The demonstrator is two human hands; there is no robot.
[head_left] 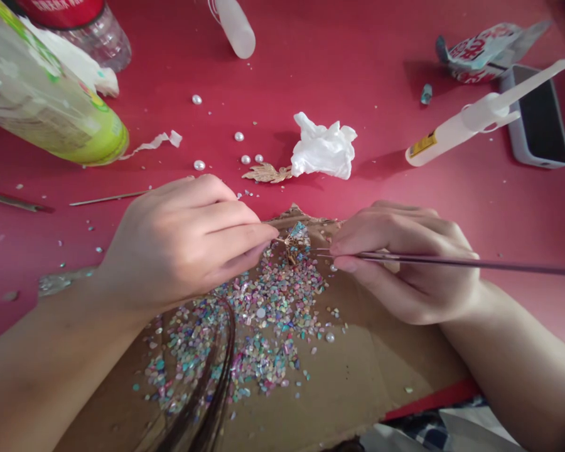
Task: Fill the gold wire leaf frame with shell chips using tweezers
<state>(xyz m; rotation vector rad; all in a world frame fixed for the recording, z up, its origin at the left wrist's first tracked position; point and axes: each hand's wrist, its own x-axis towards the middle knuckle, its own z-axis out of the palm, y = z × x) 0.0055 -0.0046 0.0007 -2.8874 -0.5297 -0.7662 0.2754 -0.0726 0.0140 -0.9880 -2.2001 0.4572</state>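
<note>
My left hand is closed in a pinch on a small gold ornament partly covered with coloured chips. My right hand is closed around long metal tweezers, whose tips reach the ornament. Both hands hover over a pile of small coloured shell chips spread on a brown cardboard sheet. A strand of dark hair hangs over the chips at the lower left.
On the red table lie a crumpled white tissue, a gold leaf piece, loose pearls, a glue bottle, a phone, a green bottle, a thin needle and a wrapper.
</note>
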